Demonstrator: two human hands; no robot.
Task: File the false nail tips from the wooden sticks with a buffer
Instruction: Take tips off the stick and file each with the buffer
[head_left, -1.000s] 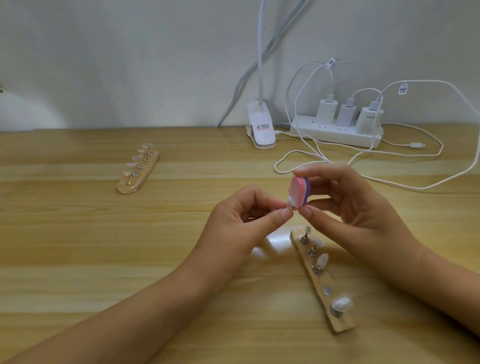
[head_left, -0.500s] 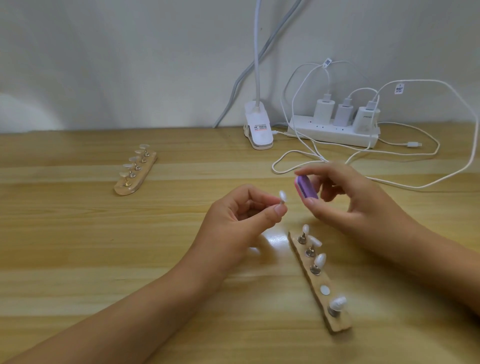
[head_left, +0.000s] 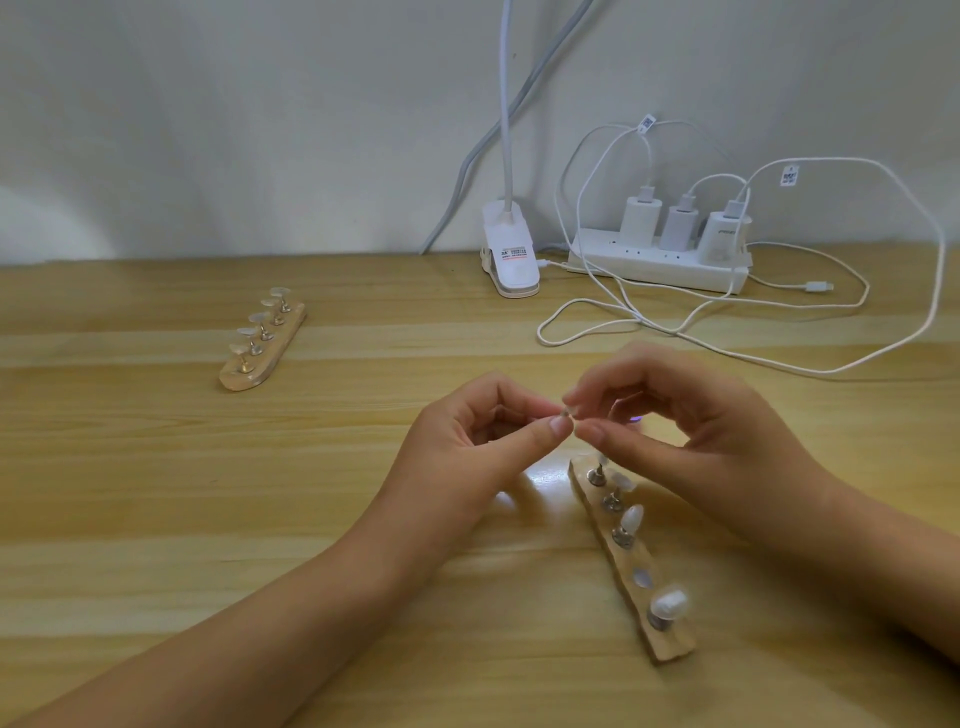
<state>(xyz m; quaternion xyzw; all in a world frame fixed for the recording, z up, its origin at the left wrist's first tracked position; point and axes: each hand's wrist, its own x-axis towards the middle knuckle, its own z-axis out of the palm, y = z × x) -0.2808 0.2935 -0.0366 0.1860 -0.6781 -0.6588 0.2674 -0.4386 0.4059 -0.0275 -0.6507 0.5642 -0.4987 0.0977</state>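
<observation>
The right hand (head_left: 701, 441) has closed the gap, and now its thumb and forefinger meet the left hand (head_left: 467, 457) on the nail tip (head_left: 566, 413). The buffer (head_left: 635, 419) has slipped back behind the fingers, with only a purple sliver showing.

One head cam, facing fwd & down, close over desk (head_left: 156, 493)

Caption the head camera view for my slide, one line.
The left hand and right hand pinch one false nail tip by the near wooden stick, one holder empty; second stick far left.
</observation>
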